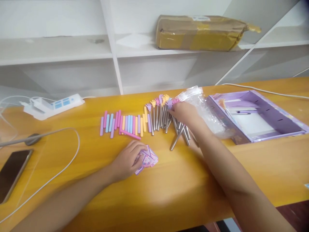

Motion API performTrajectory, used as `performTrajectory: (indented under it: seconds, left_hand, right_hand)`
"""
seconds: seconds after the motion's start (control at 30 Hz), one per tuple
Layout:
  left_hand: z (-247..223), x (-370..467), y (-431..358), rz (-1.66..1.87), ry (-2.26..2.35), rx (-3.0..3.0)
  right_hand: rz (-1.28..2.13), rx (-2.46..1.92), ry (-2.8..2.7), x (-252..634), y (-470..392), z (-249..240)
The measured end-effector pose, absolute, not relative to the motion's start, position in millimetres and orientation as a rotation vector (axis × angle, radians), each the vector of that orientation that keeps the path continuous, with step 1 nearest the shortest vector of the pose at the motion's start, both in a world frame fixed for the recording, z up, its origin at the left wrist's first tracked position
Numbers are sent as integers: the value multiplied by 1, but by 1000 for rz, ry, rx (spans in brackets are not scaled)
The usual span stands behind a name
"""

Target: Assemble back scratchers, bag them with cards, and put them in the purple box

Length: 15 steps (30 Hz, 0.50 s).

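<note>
My left hand (130, 160) rests on the table with its fingers curled over a small bunch of purple, pink and white patterned paper pieces (151, 157). My right hand (184, 112) is at the right side of a pile of metal back scratchers (160, 114) with small coloured hand-shaped heads. Its fingers are closed at a pink head; the grip itself is partly hidden. Left of the pile, several pastel sticks (127, 124) in pink, blue, purple and yellow lie roughly side by side. One pink stick (130, 134) lies across the front of them.
A clear plastic bag (205, 111) lies beside my right forearm. Farther right stands an open purple box (285, 119) with papers and a pen inside. At left are a white power strip (61, 103), cables and a phone (14, 172). A taped parcel (198, 33) sits on the shelf.
</note>
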<state>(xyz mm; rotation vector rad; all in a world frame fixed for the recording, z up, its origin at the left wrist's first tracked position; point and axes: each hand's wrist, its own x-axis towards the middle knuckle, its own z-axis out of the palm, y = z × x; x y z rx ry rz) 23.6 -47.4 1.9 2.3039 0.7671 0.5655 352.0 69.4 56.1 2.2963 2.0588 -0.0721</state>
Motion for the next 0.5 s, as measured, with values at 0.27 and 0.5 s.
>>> performTrajectory:
  seconds: [0.27, 0.5]
  left_hand:
    - [0, 24, -48, 570, 785, 2302]
    - [1, 23, -47, 567, 802, 2280]
  right_hand:
    - [-198, 2441, 2110, 359, 70, 66]
    - [297, 3067, 2926, 373, 47, 117]
